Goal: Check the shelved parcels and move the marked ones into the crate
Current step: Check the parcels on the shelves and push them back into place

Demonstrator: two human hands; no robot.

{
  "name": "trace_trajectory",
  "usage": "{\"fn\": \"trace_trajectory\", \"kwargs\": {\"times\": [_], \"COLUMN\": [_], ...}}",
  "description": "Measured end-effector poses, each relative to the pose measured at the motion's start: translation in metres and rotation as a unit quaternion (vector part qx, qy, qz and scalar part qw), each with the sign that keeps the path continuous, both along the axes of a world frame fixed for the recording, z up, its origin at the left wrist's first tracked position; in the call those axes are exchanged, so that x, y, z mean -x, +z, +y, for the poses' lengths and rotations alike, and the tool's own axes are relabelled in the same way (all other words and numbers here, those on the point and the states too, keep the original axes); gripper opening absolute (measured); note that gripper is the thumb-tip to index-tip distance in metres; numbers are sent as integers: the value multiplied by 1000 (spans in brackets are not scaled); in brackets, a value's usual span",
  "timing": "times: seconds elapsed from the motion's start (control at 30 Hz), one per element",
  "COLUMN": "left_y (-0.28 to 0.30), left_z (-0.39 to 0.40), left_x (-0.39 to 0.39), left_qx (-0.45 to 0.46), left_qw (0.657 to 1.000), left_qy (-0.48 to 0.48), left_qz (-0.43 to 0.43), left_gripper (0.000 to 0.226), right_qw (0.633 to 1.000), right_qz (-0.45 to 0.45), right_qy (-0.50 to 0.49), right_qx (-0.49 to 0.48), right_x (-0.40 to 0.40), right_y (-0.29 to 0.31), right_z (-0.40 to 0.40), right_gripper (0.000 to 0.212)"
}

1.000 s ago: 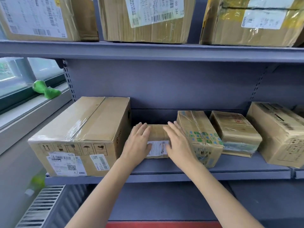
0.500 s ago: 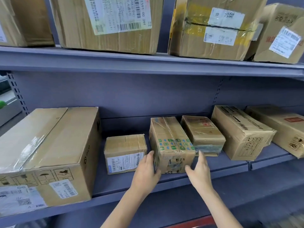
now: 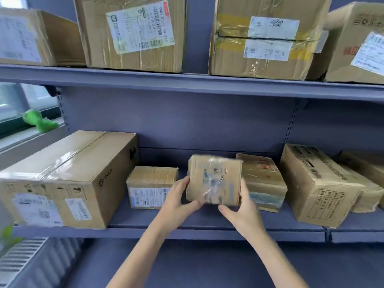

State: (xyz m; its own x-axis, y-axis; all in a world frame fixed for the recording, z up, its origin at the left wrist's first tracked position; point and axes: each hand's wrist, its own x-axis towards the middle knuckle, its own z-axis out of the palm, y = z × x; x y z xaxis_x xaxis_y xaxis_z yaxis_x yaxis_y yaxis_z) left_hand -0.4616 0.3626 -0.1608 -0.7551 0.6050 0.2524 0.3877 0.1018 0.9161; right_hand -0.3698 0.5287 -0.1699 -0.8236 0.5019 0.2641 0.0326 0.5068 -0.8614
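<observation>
Both hands on the parcel [image 3: 215, 179], raised in front of the lower shelf [image 3: 207, 232], between the small box [image 3: 151, 187] and the taped box [image 3: 264, 181]. Left hand [image 3: 178, 201] grips its left edge, thumb under the bottom edge. Right hand [image 3: 243, 208] grips the right edge, thumb underneath. Neither is nearer; the parcel sits square between them. It's tipped up, broad face toward the camera, long axis hard to call. That face is blurred, probably tape and stickers, so any mark is unreadable. Judged step: checking it. No crate in view. Behind: big box [image 3: 62, 179] left, more boxes on the upper shelf [image 3: 187, 82].
</observation>
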Motion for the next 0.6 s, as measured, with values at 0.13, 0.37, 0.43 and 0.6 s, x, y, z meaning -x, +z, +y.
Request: {"fn": "trace_trajectory", "kwargs": {"times": [0.13, 0.37, 0.43, 0.6], "left_y": [30, 39, 37, 39], "left_z": [2, 9, 9, 12], "left_x": [-27, -41, -39, -34], "left_qx": [-53, -97, -101, -129], "left_qw": [995, 995, 995, 991], "left_qy": [-14, 14, 10, 25], "left_qz": [82, 6, 0, -9], "left_gripper": [74, 75, 74, 68], "right_qw": [997, 993, 993, 994], "right_qz": [61, 97, 101, 92], "right_qy": [33, 69, 55, 64], "right_qx": [-27, -13, -17, 0], "right_x": [-18, -35, -36, -29], "right_y": [26, 46, 46, 50], "right_z": [13, 18, 15, 13], "right_gripper": [108, 96, 94, 95]}}
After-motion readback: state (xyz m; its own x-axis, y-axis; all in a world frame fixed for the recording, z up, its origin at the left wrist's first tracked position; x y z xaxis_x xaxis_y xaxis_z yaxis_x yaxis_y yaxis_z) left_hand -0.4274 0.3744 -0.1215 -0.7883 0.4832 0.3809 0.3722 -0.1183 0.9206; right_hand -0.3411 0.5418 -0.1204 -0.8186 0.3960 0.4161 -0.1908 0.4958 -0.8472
